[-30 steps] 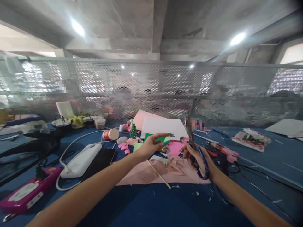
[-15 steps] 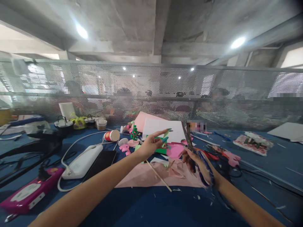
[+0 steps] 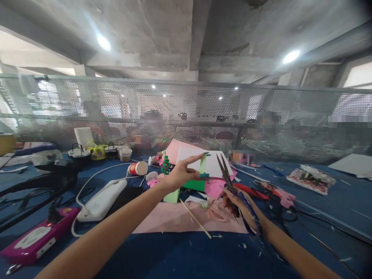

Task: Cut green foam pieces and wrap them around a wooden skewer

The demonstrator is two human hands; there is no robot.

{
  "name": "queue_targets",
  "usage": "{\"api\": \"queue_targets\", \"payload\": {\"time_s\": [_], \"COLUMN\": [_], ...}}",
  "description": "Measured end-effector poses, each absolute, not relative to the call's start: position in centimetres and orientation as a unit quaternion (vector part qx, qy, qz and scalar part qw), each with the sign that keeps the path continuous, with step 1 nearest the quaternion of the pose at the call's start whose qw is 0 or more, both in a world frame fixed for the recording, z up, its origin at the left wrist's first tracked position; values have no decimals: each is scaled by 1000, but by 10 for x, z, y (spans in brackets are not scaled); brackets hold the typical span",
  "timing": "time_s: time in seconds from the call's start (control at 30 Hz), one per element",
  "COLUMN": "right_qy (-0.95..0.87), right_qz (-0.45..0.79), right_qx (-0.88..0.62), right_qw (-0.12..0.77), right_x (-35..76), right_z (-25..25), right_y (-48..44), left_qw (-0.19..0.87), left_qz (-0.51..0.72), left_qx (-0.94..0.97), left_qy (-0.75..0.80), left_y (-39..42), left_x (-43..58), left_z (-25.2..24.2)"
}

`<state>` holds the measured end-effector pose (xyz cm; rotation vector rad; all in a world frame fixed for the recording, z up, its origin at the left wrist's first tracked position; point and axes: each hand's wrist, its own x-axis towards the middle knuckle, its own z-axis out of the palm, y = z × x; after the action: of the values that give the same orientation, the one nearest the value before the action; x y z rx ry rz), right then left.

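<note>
My left hand (image 3: 183, 174) is pinched on a narrow light green paper strip (image 3: 202, 164), held upright between thumb and fingers above the papers. Green fingernails show at its tips. My right hand (image 3: 242, 201) grips scissors (image 3: 227, 175) with dark blue handles. The blades point up and away, slightly apart, a little to the right of the strip and not touching it. Below the hands lie a dark green paper piece (image 3: 194, 185), a bright pink paper piece (image 3: 213, 188), another light green piece (image 3: 172, 196) and a thin wooden stick (image 3: 196, 219) on pale pink paper (image 3: 162, 219).
White sheets (image 3: 188, 157) lie behind the hands. At left are a white power bank (image 3: 101, 199), a black phone (image 3: 124, 199), a magenta power strip (image 3: 39, 234) and a red-labelled roll (image 3: 138, 168). Red-handled pliers (image 3: 251, 191) lie at right. A perforated metal screen (image 3: 186, 112) stands behind.
The scissors' blades have come apart and tilted left. My left hand's fingers have spread a little, with the light green strip now upright between them.
</note>
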<state>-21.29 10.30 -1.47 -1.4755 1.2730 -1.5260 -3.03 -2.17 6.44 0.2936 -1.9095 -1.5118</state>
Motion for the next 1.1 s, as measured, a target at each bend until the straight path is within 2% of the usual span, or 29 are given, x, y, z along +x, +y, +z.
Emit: {"api": "queue_targets", "payload": {"time_s": [0.43,0.63,0.9,1.0,1.1], "right_qy": [520,534,552,573,650], "right_qz": [-570,-563,-554,-535,-468], "right_qx": [-556,-561,-575,-591,-595], "right_qw": [309,290,239,188,72], "right_x": [-199,-194,-194,-199,-211], "right_z": [-15,-11,-10,-11,-14], "right_y": [103,107,110,107,101], "left_qw": [391,421,386,392,404], "left_qz": [-423,-422,-483,-484,-487], "left_qx": [60,71,80,82,91], "left_qy": [-815,-800,-782,-778,-769], "left_y": [-1,5,2,-3,-11], "left_x": [-39,-43,-41,-40,-41], "left_z": [65,60,63,62,60]}}
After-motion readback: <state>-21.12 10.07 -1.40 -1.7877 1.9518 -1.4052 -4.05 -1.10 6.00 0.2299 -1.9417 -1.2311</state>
